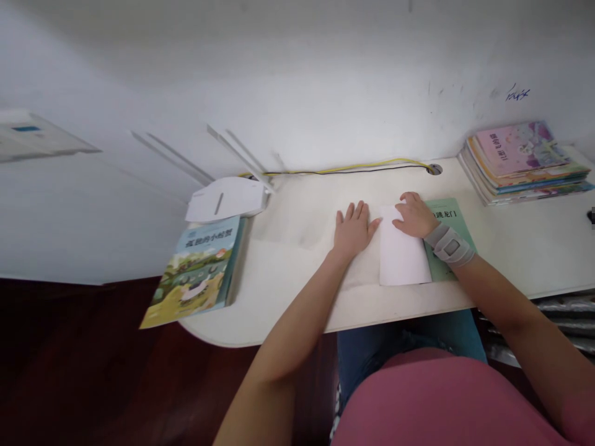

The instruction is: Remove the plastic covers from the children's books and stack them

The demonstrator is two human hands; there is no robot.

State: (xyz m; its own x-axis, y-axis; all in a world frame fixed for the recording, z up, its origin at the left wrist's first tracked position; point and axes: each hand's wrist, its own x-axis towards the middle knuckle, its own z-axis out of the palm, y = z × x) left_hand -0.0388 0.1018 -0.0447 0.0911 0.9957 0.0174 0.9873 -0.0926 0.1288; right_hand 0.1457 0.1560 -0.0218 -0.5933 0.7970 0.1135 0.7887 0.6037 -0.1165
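Just right of the desk's middle, a blank white paper sheet (403, 254) partly covers a green book (458, 226). Whether the sheet is loose or part of the book I cannot tell. My right hand (415, 215), with a grey band on the wrist, rests on the sheet's upper right part, thumb and bent fingers apart. My left hand (352, 229) lies flat on the white desk (297, 272) with fingers spread. Its thumb tip is close to the sheet's left edge; contact is unclear.
A white router (227, 197) with antennas stands at the back left. Several books (199, 266) lie stacked before it, jutting past the desk's edge. Another book stack (525, 161) is at the right. Yellow and black cables (344, 168) run along the wall into a hole.
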